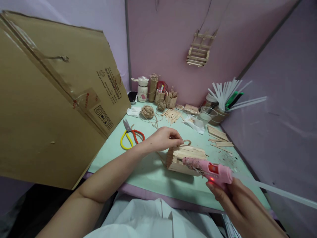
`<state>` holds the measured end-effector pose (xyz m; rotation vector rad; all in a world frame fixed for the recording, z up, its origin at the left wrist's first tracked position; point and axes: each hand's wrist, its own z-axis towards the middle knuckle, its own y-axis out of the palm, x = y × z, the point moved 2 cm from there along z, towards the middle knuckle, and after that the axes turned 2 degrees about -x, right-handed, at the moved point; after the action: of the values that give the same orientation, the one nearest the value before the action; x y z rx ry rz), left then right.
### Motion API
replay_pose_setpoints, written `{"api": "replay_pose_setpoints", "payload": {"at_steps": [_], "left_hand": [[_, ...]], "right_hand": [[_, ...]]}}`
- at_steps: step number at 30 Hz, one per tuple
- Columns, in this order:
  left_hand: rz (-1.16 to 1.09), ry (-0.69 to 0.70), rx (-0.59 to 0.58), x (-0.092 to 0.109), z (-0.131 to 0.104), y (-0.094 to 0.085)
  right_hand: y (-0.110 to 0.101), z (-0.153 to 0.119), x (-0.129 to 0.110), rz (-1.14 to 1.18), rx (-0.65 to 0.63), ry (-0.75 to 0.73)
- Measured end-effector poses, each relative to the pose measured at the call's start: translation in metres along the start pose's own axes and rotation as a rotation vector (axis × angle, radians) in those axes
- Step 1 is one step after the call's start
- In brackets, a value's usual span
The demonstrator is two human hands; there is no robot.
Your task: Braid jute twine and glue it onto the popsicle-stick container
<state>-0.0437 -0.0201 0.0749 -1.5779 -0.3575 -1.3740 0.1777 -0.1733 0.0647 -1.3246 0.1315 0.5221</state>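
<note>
My right hand (237,201) is wrapped round the handle of a pink hot glue gun (213,170). A red light glows on the gun, and a long white glue stick (284,192) sticks out of its back. The gun's nozzle points left, over the near side of a small craft-stick box (187,158) lying on the table; whether it touches is unclear. My left hand (169,137) pinches a piece of twine (187,142) at the box's upper edge. More twine trails off to the left of the box.
Scissors (131,134) with yellow and red handles lie left of my left hand. Behind are a twine ball (148,112), loose craft sticks (172,115) and a white bottle (142,89). At right stand glue sticks (224,94) in a pot. A large cardboard sheet (61,99) leans at left.
</note>
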Motion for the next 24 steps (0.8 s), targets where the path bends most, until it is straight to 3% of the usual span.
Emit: {"api": "replay_pose_setpoints", "payload": {"at_steps": [10,13,16,19,24], "left_hand": [[-0.012,-0.002,0.000,0.001,0.000,0.000],[-0.013,0.000,-0.004,0.002,-0.001,-0.001],[-0.012,-0.006,-0.008,0.003,-0.002,-0.001],[-0.006,-0.009,-0.006,0.002,-0.002,-0.001],[-0.025,-0.016,-0.004,-0.002,-0.001,0.000]], "right_hand": [[-0.002,-0.007,0.004,0.090,-0.032,-0.074],[-0.007,-0.007,-0.005,0.206,-0.058,-0.027],[-0.011,-0.008,-0.015,0.383,-0.064,0.137],[-0.011,-0.006,-0.017,0.611,0.048,0.361],[-0.004,0.024,0.009,1.066,0.474,0.570]]}}
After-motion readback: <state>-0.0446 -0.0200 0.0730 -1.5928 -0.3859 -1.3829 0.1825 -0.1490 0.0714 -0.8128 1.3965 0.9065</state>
